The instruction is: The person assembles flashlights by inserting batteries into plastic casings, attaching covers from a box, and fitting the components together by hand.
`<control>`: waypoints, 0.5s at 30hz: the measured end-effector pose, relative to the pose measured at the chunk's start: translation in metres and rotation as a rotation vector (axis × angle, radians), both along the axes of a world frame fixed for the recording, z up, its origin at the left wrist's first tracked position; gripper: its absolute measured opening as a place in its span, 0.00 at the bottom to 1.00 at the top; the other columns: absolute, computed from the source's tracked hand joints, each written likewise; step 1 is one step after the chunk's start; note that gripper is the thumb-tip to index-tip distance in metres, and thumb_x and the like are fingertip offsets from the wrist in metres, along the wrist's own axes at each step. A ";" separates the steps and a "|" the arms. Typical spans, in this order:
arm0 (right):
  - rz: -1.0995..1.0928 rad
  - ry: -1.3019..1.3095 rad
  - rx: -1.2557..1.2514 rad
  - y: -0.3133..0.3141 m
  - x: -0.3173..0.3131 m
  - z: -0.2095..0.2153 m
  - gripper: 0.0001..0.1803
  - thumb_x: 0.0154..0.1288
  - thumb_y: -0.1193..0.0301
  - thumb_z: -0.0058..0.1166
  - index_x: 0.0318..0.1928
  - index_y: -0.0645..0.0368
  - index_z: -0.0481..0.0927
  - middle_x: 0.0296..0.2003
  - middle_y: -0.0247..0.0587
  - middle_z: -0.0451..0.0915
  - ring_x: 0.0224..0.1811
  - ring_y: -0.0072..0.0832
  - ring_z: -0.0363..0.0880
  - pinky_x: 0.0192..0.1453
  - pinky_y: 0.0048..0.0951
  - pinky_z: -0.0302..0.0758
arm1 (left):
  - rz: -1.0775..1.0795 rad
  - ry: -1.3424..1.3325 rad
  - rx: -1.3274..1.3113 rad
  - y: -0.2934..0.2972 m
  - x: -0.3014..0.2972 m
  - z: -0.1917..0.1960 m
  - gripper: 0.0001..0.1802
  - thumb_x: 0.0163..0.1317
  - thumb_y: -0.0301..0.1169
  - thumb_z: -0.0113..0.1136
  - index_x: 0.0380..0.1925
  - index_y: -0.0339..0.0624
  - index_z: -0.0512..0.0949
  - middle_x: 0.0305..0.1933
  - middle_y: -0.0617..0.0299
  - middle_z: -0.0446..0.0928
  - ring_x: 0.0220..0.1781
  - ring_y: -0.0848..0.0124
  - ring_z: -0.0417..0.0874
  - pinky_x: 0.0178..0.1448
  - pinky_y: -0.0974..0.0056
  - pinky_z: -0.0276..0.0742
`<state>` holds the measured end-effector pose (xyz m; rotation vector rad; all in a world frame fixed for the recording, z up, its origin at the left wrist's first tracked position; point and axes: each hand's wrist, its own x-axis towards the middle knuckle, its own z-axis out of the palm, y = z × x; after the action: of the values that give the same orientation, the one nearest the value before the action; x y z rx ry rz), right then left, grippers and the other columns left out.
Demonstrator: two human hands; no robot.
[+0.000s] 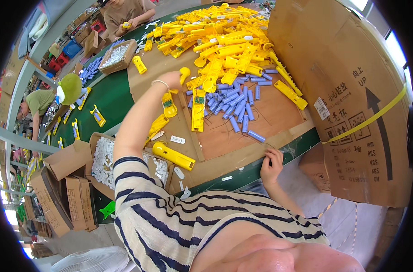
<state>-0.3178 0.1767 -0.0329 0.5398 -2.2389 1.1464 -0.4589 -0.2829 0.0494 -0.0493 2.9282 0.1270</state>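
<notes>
Head view: left hand [171,80] holding a yellow casing [184,74] just beside the heap [231,49]; right hand [272,165] half-curled at the table [300,144] edge, and whether it pinches anything, I can't tell! Blue cells [233,103] spread between, big carton [313,50] on the right.

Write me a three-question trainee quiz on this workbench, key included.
1. True or false: the purple-blue cylinders lie nearer the right hand than the heaped yellow casings do.
2. Pick one: the piece at the left hand is (a) green, (b) yellow, (c) purple.
3. Fill in: the open carton beside the striped left sleeve holds many small ____ parts.

Key: 1 true; 2 b; 3 white.
</notes>
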 end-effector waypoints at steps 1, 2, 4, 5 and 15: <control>0.001 -0.015 -0.003 0.000 -0.001 -0.001 0.07 0.48 0.85 0.51 0.29 0.62 0.76 0.37 0.46 0.78 0.43 0.44 0.74 0.50 0.37 0.70 | -0.004 0.006 -0.002 0.005 -0.001 0.024 0.21 0.50 0.35 0.60 0.45 0.39 0.75 0.44 0.48 0.78 0.42 0.50 0.80 0.49 0.55 0.77; 0.007 0.001 0.017 0.001 -0.001 -0.002 0.08 0.48 0.85 0.51 0.30 0.62 0.77 0.37 0.45 0.78 0.43 0.44 0.74 0.50 0.38 0.70 | 0.134 -0.267 0.087 0.010 -0.001 0.060 0.24 0.51 0.35 0.59 0.49 0.39 0.73 0.47 0.51 0.77 0.43 0.53 0.80 0.46 0.57 0.79; 0.041 0.008 0.019 0.001 -0.002 -0.002 0.08 0.47 0.85 0.51 0.29 0.62 0.77 0.37 0.45 0.78 0.43 0.44 0.74 0.50 0.38 0.70 | 0.257 -0.511 0.269 0.005 -0.003 0.114 0.28 0.52 0.35 0.58 0.55 0.42 0.70 0.51 0.54 0.74 0.47 0.59 0.78 0.41 0.60 0.82; 0.064 -0.001 0.026 0.000 -0.002 -0.003 0.08 0.47 0.85 0.51 0.29 0.62 0.77 0.36 0.45 0.78 0.43 0.44 0.74 0.50 0.38 0.70 | 0.231 -0.489 0.357 -0.004 -0.013 0.128 0.30 0.54 0.35 0.58 0.58 0.43 0.68 0.53 0.55 0.72 0.49 0.63 0.77 0.39 0.62 0.83; 0.043 -0.072 0.048 0.001 -0.004 -0.007 0.09 0.44 0.86 0.49 0.28 0.62 0.77 0.34 0.45 0.78 0.40 0.43 0.74 0.48 0.37 0.70 | 0.208 0.687 0.409 -0.080 -0.191 0.086 0.31 0.55 0.47 0.57 0.59 0.51 0.67 0.65 0.47 0.62 0.67 0.58 0.62 0.65 0.59 0.63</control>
<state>-0.3217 0.1781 -0.0395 0.5771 -2.3323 1.1528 -0.6503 -0.3627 0.1353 -0.3001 3.4812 0.9420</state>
